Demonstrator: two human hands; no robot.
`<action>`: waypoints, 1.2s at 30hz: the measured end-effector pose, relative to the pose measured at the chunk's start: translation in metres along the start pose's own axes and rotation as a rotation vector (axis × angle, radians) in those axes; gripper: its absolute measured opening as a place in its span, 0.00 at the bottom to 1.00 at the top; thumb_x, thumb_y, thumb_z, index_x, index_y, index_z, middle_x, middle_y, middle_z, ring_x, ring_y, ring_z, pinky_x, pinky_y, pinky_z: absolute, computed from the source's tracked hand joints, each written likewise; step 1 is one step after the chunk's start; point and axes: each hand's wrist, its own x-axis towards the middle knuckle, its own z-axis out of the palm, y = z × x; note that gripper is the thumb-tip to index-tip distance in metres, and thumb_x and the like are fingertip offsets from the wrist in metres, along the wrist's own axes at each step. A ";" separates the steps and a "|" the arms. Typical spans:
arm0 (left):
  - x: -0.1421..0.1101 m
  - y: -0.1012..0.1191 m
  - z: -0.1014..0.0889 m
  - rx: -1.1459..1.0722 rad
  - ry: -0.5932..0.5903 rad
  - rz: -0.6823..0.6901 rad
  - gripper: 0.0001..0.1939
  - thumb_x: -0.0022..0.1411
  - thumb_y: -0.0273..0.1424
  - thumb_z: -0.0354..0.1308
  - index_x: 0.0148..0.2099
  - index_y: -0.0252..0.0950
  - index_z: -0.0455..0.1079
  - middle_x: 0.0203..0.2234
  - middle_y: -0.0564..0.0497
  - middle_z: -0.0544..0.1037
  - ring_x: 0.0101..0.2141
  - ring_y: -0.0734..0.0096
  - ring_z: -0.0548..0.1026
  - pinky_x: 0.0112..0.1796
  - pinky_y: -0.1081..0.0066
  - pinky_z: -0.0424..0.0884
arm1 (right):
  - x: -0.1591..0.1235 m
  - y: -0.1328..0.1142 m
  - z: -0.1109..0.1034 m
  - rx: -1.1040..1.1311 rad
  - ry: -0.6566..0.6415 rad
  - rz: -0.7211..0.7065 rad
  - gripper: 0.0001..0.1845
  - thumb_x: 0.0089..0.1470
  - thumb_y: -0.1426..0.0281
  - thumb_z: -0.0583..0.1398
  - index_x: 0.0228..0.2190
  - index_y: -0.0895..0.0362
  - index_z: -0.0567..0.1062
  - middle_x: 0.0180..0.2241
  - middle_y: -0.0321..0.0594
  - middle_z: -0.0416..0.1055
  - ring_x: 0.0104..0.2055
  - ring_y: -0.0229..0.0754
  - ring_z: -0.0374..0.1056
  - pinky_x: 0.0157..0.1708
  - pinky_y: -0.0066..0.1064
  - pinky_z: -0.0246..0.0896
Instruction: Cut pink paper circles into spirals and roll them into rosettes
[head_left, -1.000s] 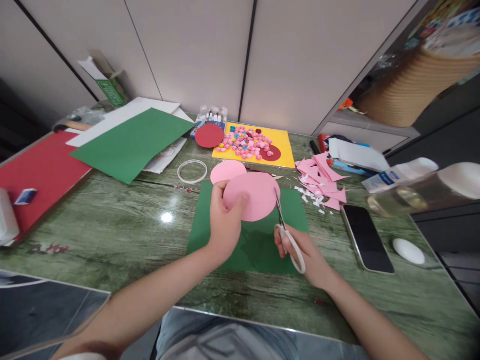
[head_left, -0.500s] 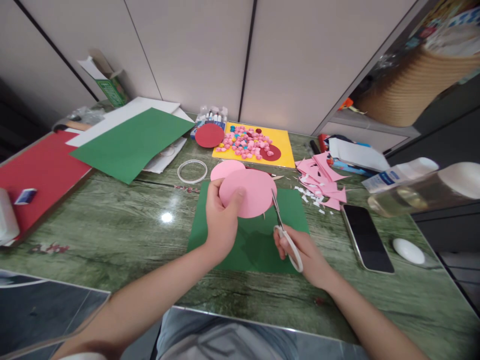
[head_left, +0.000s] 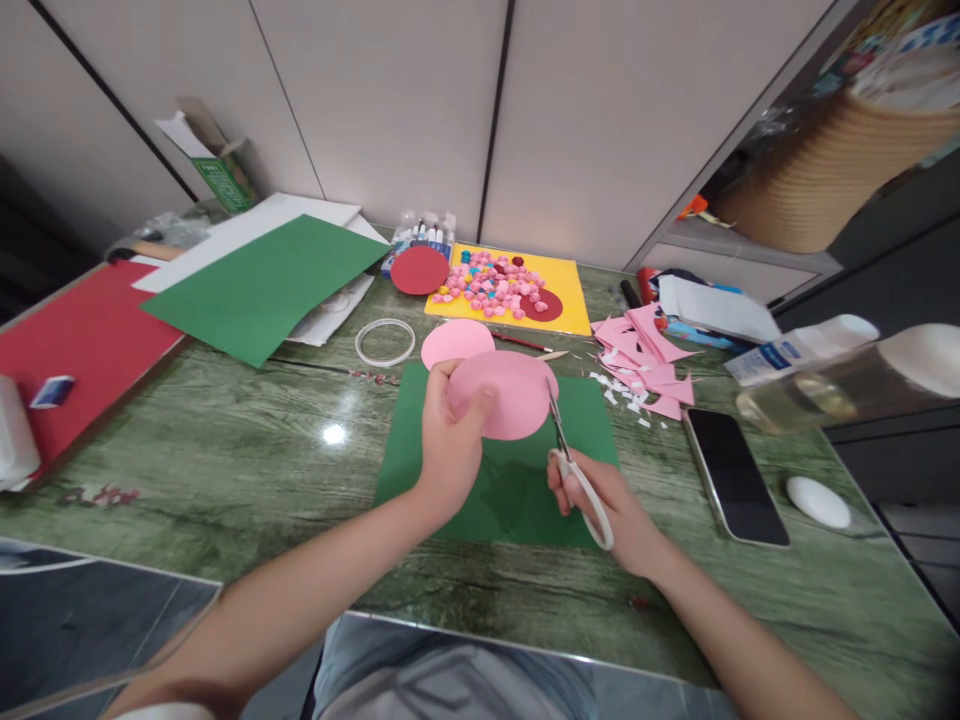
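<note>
Between thumb and fingers, my left hand [head_left: 451,440] grips a round pink paper disc [head_left: 506,395] by its left side. My right hand [head_left: 600,500] is closed on the white handles of a pair of scissors [head_left: 589,500], whose blades meet the disc's right edge. Both hands are over a green paper sheet [head_left: 517,500] lying on the table. Partly behind the held disc rests a second pink paper disc [head_left: 456,343]. A pencil [head_left: 521,342] lies just past the discs.
Pink paper scraps [head_left: 649,360] and white bits lie right of the green sheet. Small pink balls [head_left: 491,285] cover a yellow sheet [head_left: 566,290] at the back. A phone [head_left: 735,480], a white oval object [head_left: 817,502] and bottles stand right; a tape roll [head_left: 385,343] lies left.
The pink disc shifted slightly left and up in my left hand, then came back right. The scissors followed with small movements and stay at the disc's right edge.
</note>
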 end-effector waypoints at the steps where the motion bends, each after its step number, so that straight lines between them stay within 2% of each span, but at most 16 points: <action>1: 0.000 0.000 0.000 0.008 0.008 0.000 0.12 0.55 0.34 0.59 0.41 0.39 0.63 0.35 0.51 0.68 0.37 0.69 0.68 0.39 0.69 0.65 | 0.000 0.000 0.000 -0.002 -0.001 0.005 0.25 0.60 0.49 0.44 0.28 0.55 0.65 0.21 0.34 0.61 0.25 0.38 0.57 0.27 0.30 0.51; 7: 0.001 0.000 0.000 0.004 0.043 0.008 0.13 0.54 0.34 0.60 0.41 0.39 0.62 0.36 0.51 0.68 0.37 0.69 0.68 0.37 0.70 0.66 | 0.000 -0.001 0.000 -0.020 0.004 0.014 0.23 0.61 0.52 0.45 0.26 0.55 0.64 0.20 0.34 0.63 0.25 0.38 0.58 0.28 0.29 0.51; 21: 0.004 0.005 -0.001 0.062 0.106 0.050 0.15 0.52 0.37 0.61 0.41 0.39 0.63 0.37 0.50 0.70 0.38 0.67 0.69 0.39 0.67 0.67 | 0.000 -0.002 -0.001 -0.047 -0.018 0.023 0.24 0.61 0.52 0.46 0.23 0.55 0.63 0.20 0.34 0.63 0.25 0.38 0.59 0.26 0.29 0.51; 31: 0.005 0.005 -0.001 0.064 0.099 0.042 0.15 0.52 0.35 0.60 0.41 0.40 0.63 0.37 0.50 0.70 0.38 0.66 0.69 0.39 0.67 0.67 | 0.001 -0.003 -0.001 -0.056 -0.027 0.021 0.25 0.60 0.50 0.45 0.23 0.55 0.63 0.19 0.34 0.62 0.24 0.38 0.58 0.26 0.29 0.51; 36: 0.005 0.003 -0.001 0.079 0.060 0.011 0.14 0.52 0.34 0.60 0.41 0.39 0.63 0.36 0.50 0.70 0.37 0.66 0.69 0.37 0.67 0.67 | 0.000 -0.002 -0.002 -0.042 -0.022 0.017 0.25 0.60 0.50 0.44 0.24 0.55 0.63 0.20 0.34 0.61 0.24 0.38 0.57 0.25 0.29 0.51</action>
